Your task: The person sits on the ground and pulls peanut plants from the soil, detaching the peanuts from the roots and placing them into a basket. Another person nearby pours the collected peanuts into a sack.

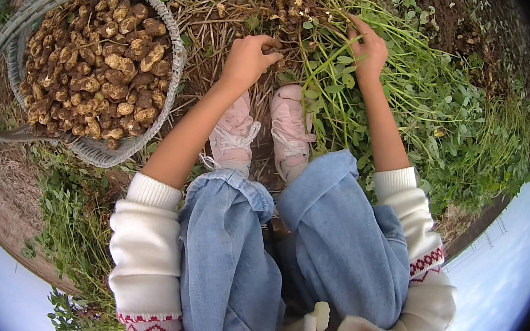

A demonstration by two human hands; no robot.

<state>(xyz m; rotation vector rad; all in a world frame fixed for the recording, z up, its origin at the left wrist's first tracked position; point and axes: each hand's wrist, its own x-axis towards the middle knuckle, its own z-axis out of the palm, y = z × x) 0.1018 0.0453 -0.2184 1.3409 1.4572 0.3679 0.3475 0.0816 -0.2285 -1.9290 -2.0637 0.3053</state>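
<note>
A person looks down past pink shoes (pixel 289 123) and turned-up blue jeans (pixel 226 255) at pulled-up peanut plants (pixel 400 88) lying on straw (pixel 194 33); the work in hand appears to be picking peanuts off the roots, well along to judge by the full basket (pixel 174 35) on the left, heaped with soil-streaked loose peanuts (pixel 114 71).

The left hand (pixel 247 63) is just in front of the shoes, its fingers bent and the thumb brought close to them; whether a peanut is pinched there I cannot tell; the right hand (pixel 370 52) is at the green stems, forefinger stretched forward, the thumb against or just beside a stem; how firmly it grips, if at all, is unclear.

The plants lie ahead and to the person's right; their root end, with a root cluster (pixel 290 9) of attached peanuts, points away from the person, near the top edge; the leafy ends fan back toward the person's right side, so the long axis runs slantwise from top middle to lower right.

The next move likely calls for the right hand to steady the stems; the left would need to reach forward to the cluster and pluck.
</note>
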